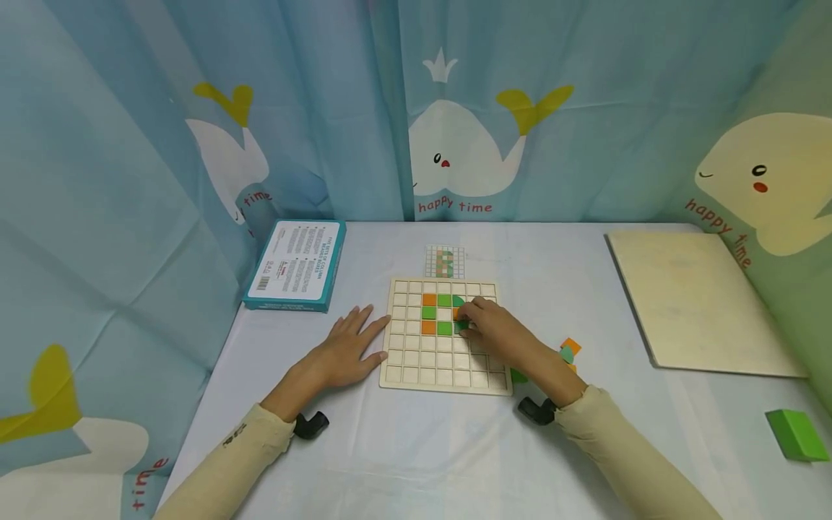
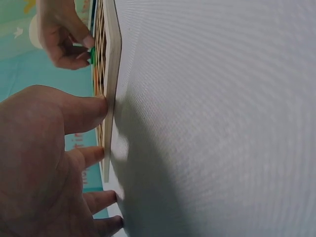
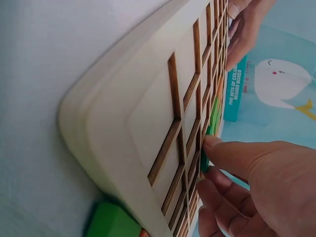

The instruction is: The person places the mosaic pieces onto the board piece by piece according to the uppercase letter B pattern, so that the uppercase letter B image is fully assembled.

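Note:
A wooden grid board (image 1: 429, 377) lies on the table, with orange and green tiles set in several of its upper cells. My left hand (image 1: 351, 350) lies at the board's left edge, fingers spread; in the left wrist view its thumb and a finger touch the board's side. Over the right part of the pattern, my right hand (image 1: 497, 328) pinches a dark green tile (image 3: 205, 159) between thumb and fingers, at the board's surface. The tile's full shape is hidden by the fingers. Behind the board lies a small pattern card (image 1: 445, 261) printed with a coloured grid.
Loose orange and green tiles (image 1: 570, 347) lie right of the board, partly behind the right forearm. A teal box (image 1: 295, 263) is at the back left. A wooden panel (image 1: 702, 303) lies at the right, with a green block (image 1: 796, 435) nearer the front.

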Demonstrator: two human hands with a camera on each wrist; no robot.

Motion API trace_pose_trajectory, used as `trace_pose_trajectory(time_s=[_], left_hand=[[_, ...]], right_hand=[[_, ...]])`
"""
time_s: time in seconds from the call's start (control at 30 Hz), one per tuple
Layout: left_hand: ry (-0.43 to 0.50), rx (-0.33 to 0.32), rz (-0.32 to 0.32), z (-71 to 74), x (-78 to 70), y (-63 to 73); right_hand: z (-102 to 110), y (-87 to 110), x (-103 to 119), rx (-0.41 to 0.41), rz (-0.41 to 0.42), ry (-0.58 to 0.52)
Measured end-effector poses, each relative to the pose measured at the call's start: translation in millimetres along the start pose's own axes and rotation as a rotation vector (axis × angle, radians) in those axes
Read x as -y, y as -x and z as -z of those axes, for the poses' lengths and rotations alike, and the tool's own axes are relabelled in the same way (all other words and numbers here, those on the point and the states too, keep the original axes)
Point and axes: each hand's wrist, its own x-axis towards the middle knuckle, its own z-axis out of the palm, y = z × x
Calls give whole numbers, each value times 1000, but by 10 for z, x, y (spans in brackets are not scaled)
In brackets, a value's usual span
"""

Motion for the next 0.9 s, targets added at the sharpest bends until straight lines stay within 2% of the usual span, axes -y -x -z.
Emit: trace_pose_trajectory(time_s=[0.17,0.43,0.7,0.8,0.9], left_hand=[[-4,9,-1,12,-9,-1],[3,6,4,21,-22,10],[2,3,14,9,-33,5],[2,0,14,10,-33,10],[-3,4,19,9,-30,10]], right_hand=[[4,-12,-2,45,-27,-22],[5,-27,-36,47,43,-16],[-11,-9,-6,-15,89,10],[-2,22,7,-22,76,-5],[67,72,-7,-8,14,-32]])
